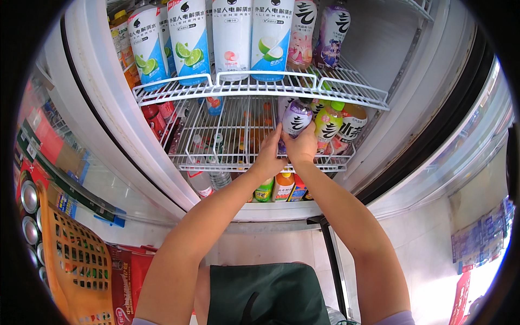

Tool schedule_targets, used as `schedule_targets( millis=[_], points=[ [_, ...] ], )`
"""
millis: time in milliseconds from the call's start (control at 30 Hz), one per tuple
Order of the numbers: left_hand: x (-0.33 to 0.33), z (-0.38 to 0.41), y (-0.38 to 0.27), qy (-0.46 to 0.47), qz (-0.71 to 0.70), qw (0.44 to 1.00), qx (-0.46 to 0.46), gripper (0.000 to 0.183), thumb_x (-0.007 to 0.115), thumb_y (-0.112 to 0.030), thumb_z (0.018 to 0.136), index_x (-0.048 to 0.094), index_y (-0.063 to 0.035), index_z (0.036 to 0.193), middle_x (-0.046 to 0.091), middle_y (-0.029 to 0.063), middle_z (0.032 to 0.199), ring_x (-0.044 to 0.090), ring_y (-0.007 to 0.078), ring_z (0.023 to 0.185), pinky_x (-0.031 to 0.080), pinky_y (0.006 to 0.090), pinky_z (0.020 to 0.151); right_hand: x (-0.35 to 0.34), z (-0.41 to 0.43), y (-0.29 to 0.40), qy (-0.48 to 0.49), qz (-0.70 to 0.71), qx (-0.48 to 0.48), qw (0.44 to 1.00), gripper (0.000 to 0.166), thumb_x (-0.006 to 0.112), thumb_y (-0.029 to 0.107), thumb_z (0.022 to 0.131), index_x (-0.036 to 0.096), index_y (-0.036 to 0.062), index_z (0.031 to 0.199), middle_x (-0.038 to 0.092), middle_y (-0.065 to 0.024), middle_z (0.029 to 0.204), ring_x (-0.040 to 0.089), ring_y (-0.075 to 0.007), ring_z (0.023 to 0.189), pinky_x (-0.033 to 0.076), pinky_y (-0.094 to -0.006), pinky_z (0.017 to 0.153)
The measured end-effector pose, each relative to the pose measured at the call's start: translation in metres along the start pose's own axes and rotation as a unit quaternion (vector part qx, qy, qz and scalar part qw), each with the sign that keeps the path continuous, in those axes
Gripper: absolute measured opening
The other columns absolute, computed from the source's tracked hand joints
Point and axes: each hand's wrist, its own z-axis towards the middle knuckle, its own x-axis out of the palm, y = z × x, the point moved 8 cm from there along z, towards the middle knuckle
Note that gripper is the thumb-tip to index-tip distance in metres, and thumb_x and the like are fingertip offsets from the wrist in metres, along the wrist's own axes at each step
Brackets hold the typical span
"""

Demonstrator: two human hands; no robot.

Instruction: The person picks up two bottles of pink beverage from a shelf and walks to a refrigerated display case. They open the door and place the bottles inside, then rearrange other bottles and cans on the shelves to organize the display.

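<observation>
Both hands reach into an upright drinks fridge, at the right part of its middle wire shelf. My left hand (270, 156) and my right hand (302, 144) grip a drink bottle with a purple and white label (297, 118) from either side, near the shelf's front rail. Directly right of it stands a bottle with a green cap and yellow-green label (328, 126), and beside that a wider bottle with a white label (352, 126). Another purple-labelled bottle is partly hidden behind the held one. Whether the held bottle touches the shelf is hidden by my hands.
White and blue drink bottles (271, 44) line the upper wire shelf (260, 88) above my hands. Red drinks (154, 120) stand at the middle shelf's left. Bottles and cartons (283, 187) fill part of the bottom level. An orange plastic basket (81, 252) stands at lower left beside cans.
</observation>
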Motion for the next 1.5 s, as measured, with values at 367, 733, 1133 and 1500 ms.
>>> schedule_targets(
  millis=[367,733,1133,1500],
  points=[
    [0.009,0.007,0.008,0.082,-0.075,0.991,-0.080,0.102,0.069,-0.002,0.072,0.002,-0.0075,0.150,0.031,0.0217,0.147,0.034,0.0298,0.135,0.029,0.0342,0.109,0.003,0.014,0.004,-0.011,-0.053,-0.028,0.998,0.072,0.080,0.029,0.066,0.041,-0.0011,0.118,0.063,-0.0257,0.099,0.062,-0.0430,0.093,0.050,-0.0456,0.080],
    [0.011,0.026,0.009,0.054,-0.070,0.995,-0.054,0.101,0.070,-0.009,0.069,0.008,0.0048,0.146,0.022,0.0279,0.149,0.026,0.0357,0.138,0.025,0.0340,0.112,0.016,0.029,-0.004,-0.035,-0.055,-0.012,0.998,0.068,0.078,0.031,0.069,0.040,-0.0012,0.116,0.063,-0.0260,0.100,0.061,-0.0425,0.094,0.049,-0.0450,0.082],
    [0.014,0.031,0.019,0.046,-0.059,0.996,-0.049,0.106,0.077,-0.013,0.073,0.003,0.0024,0.147,0.019,0.0237,0.151,0.019,0.0303,0.141,0.019,0.0340,0.114,0.038,0.050,-0.006,-0.059,-0.080,-0.021,0.995,0.067,0.078,0.029,0.070,0.039,0.0007,0.117,0.062,-0.0223,0.105,0.060,-0.0404,0.097,0.049,-0.0455,0.083],
    [0.010,0.031,0.028,0.023,-0.039,0.997,-0.063,0.103,0.073,-0.003,0.071,0.006,-0.0019,0.148,0.024,0.0239,0.149,0.025,0.0315,0.139,0.024,0.0339,0.112,0.044,0.055,-0.008,-0.049,-0.032,-0.015,0.998,0.075,0.078,0.023,0.070,0.036,-0.0002,0.127,0.059,-0.0226,0.111,0.058,-0.0401,0.103,0.047,-0.0451,0.088]
  ],
)
